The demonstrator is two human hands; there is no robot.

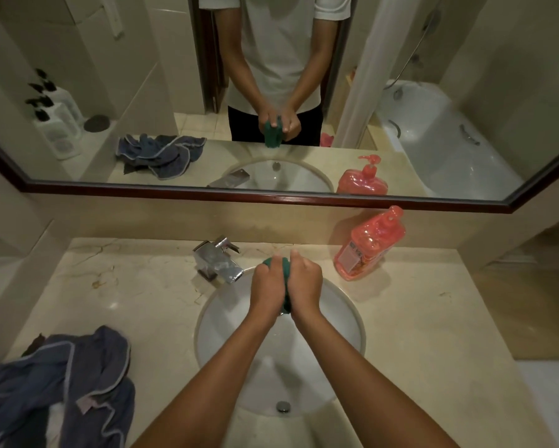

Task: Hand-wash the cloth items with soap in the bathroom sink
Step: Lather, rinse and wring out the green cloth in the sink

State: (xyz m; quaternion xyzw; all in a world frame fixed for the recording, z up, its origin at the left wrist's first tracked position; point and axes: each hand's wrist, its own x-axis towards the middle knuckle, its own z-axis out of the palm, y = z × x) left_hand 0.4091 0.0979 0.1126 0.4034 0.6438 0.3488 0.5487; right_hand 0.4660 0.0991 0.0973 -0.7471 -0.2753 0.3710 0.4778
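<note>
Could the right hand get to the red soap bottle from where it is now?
Probably yes: the soap bottle stands clear beside the sink, but the right hand grips the green cloth.

**Both hands clenched together**

Two bare forearms reach forward and converge. The left hand (pixel 268 286) and right hand (pixel 305 286) meet knuckle to knuckle, backs upward, fingers curled tightly around a green cloth (pixel 285 303) bunched between them.

A wood-framed mirror (pixel 271 194) hangs above the marble counter (pixel 136 286).
</note>
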